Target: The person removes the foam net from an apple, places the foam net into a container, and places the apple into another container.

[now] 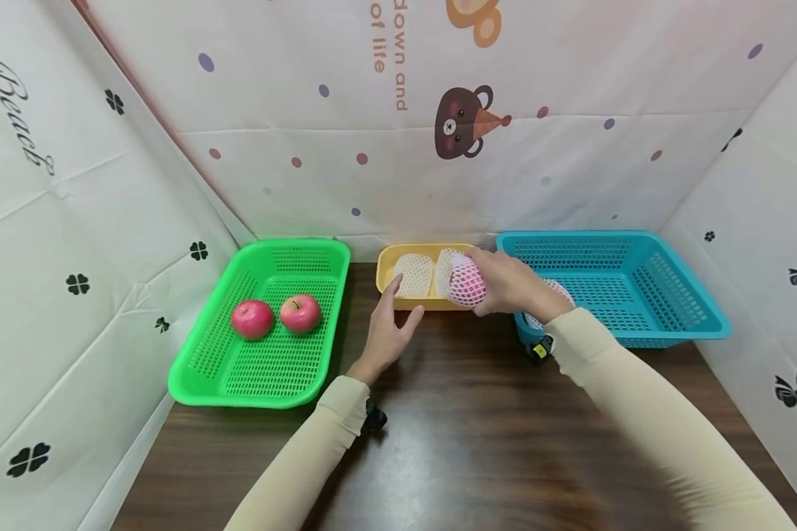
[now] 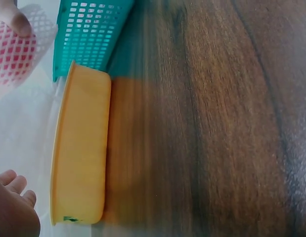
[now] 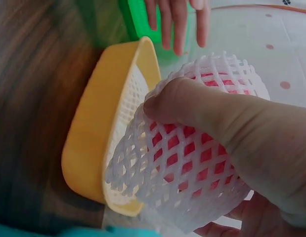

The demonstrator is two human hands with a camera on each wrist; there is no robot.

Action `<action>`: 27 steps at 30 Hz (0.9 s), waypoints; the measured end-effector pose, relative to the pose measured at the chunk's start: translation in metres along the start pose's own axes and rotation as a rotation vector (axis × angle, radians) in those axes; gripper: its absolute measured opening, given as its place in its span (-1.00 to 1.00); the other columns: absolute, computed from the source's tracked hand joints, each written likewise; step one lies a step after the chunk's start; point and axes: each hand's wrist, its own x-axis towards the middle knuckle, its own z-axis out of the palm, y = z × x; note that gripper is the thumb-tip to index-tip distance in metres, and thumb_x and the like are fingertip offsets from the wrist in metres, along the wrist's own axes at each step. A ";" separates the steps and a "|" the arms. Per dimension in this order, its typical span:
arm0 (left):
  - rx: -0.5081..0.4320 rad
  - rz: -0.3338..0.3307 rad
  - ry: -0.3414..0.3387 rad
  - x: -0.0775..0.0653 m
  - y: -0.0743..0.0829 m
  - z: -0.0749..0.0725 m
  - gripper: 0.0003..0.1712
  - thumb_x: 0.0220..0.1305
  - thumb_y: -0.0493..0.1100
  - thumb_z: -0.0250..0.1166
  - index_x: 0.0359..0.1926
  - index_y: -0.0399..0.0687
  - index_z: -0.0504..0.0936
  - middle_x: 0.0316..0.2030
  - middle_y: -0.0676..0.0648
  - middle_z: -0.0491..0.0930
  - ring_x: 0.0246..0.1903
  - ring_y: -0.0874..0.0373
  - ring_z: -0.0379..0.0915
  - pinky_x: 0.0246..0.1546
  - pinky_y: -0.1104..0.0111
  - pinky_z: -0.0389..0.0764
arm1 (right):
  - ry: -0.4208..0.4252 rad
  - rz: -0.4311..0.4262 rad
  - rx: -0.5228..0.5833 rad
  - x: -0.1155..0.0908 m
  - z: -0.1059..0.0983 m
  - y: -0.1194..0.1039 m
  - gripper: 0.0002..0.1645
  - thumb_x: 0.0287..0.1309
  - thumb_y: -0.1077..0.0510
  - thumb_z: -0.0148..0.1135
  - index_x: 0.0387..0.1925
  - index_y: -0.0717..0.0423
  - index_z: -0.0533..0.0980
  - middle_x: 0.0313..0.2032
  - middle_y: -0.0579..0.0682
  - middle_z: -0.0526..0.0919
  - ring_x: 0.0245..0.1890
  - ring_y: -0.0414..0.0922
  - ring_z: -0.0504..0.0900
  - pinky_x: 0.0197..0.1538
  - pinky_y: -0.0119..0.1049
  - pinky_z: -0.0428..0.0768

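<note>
My right hand (image 1: 508,284) grips an apple in a white foam net (image 1: 466,283), raised at the right end of the yellow tray (image 1: 425,303). In the right wrist view, red skin shows through the mesh of the netted apple (image 3: 192,153), and the thumb presses its side. Flat white foam nets (image 1: 415,274) lie in the tray. My left hand (image 1: 387,332) is held by the tray's left front, thumb and fingers spread, with nothing in it. Inside the blue basket (image 1: 664,335), partly behind my right wrist, is another white-netted item (image 1: 561,289).
A green basket (image 1: 259,400) at the left holds two bare red apples (image 1: 252,319). The blue basket stands at the right, close to the yellow tray. White printed cloth (image 1: 345,177) rises behind and at both sides of the dark wooden table (image 1: 452,442).
</note>
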 end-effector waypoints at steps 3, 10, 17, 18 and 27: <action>-0.009 0.001 0.006 -0.001 0.001 -0.001 -0.16 0.46 0.13 0.20 0.61 0.15 0.07 0.56 0.01 0.13 0.51 0.06 0.10 0.48 0.02 0.17 | -0.017 0.001 -0.006 0.001 0.006 -0.004 0.26 -0.29 0.00 0.73 0.44 0.19 0.24 0.07 0.21 0.60 -0.04 0.16 0.59 0.02 0.14 0.62; -0.015 0.018 0.047 -0.003 0.003 -0.008 -0.19 0.46 0.04 0.23 0.60 0.08 0.11 0.54 -0.02 0.18 0.50 0.04 0.13 0.47 0.01 0.19 | -0.019 -0.030 -0.003 0.004 0.020 -0.014 0.21 -0.26 0.02 0.70 0.41 0.24 0.26 0.20 0.25 0.55 0.14 0.22 0.53 0.13 0.20 0.55; -0.004 0.016 0.059 -0.005 -0.003 -0.013 -0.20 0.48 0.10 0.20 0.59 0.02 0.13 0.52 -0.04 0.21 0.49 0.06 0.14 0.47 0.05 0.19 | -0.014 -0.037 0.062 0.005 0.037 -0.023 0.20 -0.28 0.11 0.71 0.41 0.23 0.26 0.21 0.26 0.44 0.14 0.15 0.50 0.17 0.10 0.56; -0.001 0.015 0.062 -0.006 -0.004 -0.013 -0.20 0.48 0.11 0.19 0.59 0.00 0.14 0.52 -0.06 0.21 0.49 0.05 0.15 0.47 0.05 0.19 | -0.012 -0.039 0.064 0.006 0.039 -0.024 0.21 -0.28 0.11 0.72 0.41 0.22 0.26 0.21 0.25 0.42 0.13 0.13 0.50 0.15 0.08 0.58; -0.007 0.016 0.080 -0.013 -0.009 -0.015 -0.22 0.51 0.06 0.18 0.58 -0.07 0.15 0.52 -0.17 0.22 0.50 0.02 0.14 0.46 0.03 0.21 | 0.001 -0.083 0.012 0.011 0.056 -0.036 0.15 -0.27 0.02 0.73 0.38 0.16 0.35 0.15 0.12 0.52 0.05 0.07 0.56 0.17 0.09 0.58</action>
